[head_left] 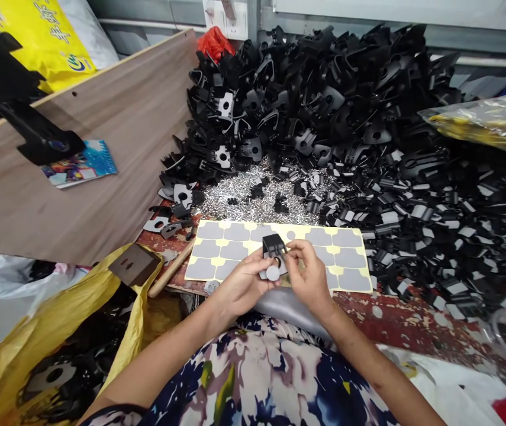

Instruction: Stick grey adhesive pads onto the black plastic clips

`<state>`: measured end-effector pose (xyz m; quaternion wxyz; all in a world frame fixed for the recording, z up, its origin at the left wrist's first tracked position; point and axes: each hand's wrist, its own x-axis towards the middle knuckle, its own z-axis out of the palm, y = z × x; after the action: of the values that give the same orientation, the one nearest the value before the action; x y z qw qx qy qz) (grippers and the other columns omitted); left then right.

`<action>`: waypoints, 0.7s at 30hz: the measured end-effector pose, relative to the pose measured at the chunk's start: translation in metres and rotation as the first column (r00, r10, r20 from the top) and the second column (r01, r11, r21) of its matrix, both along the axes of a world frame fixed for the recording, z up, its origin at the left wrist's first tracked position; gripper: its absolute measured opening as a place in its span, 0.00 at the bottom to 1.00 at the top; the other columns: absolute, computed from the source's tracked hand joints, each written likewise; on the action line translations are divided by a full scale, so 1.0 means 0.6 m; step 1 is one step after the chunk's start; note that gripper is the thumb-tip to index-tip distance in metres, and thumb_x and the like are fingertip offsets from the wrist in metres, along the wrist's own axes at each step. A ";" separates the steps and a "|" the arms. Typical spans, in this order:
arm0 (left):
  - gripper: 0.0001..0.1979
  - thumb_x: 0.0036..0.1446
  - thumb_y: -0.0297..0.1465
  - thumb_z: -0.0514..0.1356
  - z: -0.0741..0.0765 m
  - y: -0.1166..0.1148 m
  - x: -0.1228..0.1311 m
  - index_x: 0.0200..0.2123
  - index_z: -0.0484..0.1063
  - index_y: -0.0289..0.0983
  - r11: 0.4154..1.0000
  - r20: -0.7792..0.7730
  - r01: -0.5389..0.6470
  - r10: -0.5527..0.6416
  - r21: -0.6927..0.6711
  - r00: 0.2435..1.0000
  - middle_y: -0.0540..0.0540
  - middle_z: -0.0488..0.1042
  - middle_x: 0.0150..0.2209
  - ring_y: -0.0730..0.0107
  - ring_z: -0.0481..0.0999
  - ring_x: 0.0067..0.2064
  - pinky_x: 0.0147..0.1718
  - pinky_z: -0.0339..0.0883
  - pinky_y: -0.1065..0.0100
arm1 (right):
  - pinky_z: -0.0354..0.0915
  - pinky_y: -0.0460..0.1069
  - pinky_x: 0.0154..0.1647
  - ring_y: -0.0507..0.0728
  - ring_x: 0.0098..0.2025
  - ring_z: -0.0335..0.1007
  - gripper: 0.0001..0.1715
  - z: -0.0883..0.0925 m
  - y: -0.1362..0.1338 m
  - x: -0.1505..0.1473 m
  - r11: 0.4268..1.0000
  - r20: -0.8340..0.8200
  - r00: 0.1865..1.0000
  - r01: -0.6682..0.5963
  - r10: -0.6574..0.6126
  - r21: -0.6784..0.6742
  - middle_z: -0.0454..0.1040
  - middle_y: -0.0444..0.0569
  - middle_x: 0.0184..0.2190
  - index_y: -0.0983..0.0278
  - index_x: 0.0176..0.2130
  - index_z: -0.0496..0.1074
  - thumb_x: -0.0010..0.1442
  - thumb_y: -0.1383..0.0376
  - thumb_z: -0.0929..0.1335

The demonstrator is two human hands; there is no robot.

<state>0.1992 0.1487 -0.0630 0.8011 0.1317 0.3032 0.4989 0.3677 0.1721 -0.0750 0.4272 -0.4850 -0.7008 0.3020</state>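
Observation:
My left hand (pixel 249 281) grips a black plastic clip (pixel 273 244) from its left and lower side, over the front of the sticker sheet. A round grey disc (pixel 273 273) shows at the clip's lower end. At the clip's right side, my right hand (pixel 308 273) is closed, thumb and forefinger pinched together; whatever is between those fingertips is too small to make out. Beneath both hands lies a yellow backing sheet (pixel 330 284) with rows of grey stickers (pixel 351 258), partly covered by the hands.
Behind the sheet are a heap of small metal pins (pixel 244 198) and a tall pile of black clips (pixel 324 89). Small black-and-grey pieces (pixel 425 219) spread right. A wooden stick (pixel 173 269), a yellow sack (pixel 135 331) of black parts and a wooden board (pixel 115 106) stand left.

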 end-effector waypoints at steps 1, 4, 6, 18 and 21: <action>0.11 0.57 0.29 0.73 0.000 -0.001 0.001 0.42 0.78 0.35 1.000 -0.009 0.006 -0.006 -0.021 1.000 0.46 0.73 0.37 0.70 0.73 0.37 0.35 0.71 0.67 | 0.70 0.53 0.37 0.58 0.34 0.75 0.08 -0.001 0.003 0.004 0.998 -0.035 0.999 -0.021 0.019 -0.052 0.78 0.45 0.33 0.57 0.49 0.71 0.70 0.64 0.65; 0.11 0.57 0.29 0.73 0.001 -0.001 0.006 0.42 0.79 0.36 0.999 -0.070 -0.027 0.024 -0.037 0.997 0.46 0.74 0.36 0.70 0.73 0.36 0.37 0.72 0.67 | 0.71 0.58 0.50 0.62 0.49 0.75 0.07 0.013 0.005 0.017 0.999 0.064 0.997 -0.034 0.032 0.029 0.79 0.51 0.45 0.57 0.45 0.75 0.71 0.62 0.66; 0.12 0.54 0.28 0.74 0.005 0.000 0.009 0.42 0.79 0.37 0.999 -0.099 -0.044 0.042 -0.022 0.994 0.46 0.76 0.36 0.70 0.75 0.36 0.38 0.73 0.67 | 0.65 0.65 0.61 0.66 0.59 0.70 0.07 0.035 -0.004 0.023 0.985 0.227 0.973 -0.069 0.031 0.160 0.77 0.52 0.55 0.57 0.41 0.77 0.70 0.62 0.68; 0.21 0.45 0.29 0.77 0.025 0.018 -0.071 0.45 0.82 0.39 0.961 -0.580 -0.266 0.175 -0.075 0.795 0.48 0.81 0.39 0.65 0.81 0.38 0.33 0.82 0.70 | 0.67 0.62 0.59 0.63 0.48 0.74 0.07 -0.017 -0.002 0.052 0.984 0.705 0.709 -0.146 0.032 0.102 0.81 0.48 0.48 0.57 0.40 0.77 0.60 0.68 0.72; 0.23 0.40 0.29 0.79 0.040 0.023 -0.085 0.43 0.82 0.39 0.982 -0.656 -0.094 -0.038 -0.164 0.754 0.45 0.83 0.45 0.58 0.84 0.42 0.35 0.84 0.66 | 0.70 0.62 0.54 0.65 0.47 0.75 0.18 -0.048 0.006 0.048 0.986 0.739 0.674 -0.125 0.000 0.113 0.79 0.50 0.56 0.56 0.50 0.78 0.59 0.65 0.74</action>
<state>0.1482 0.1626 -0.0389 0.6451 0.2178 0.6120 0.4023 0.3965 0.1756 -0.1035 0.1344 -0.5066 -0.8507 0.0406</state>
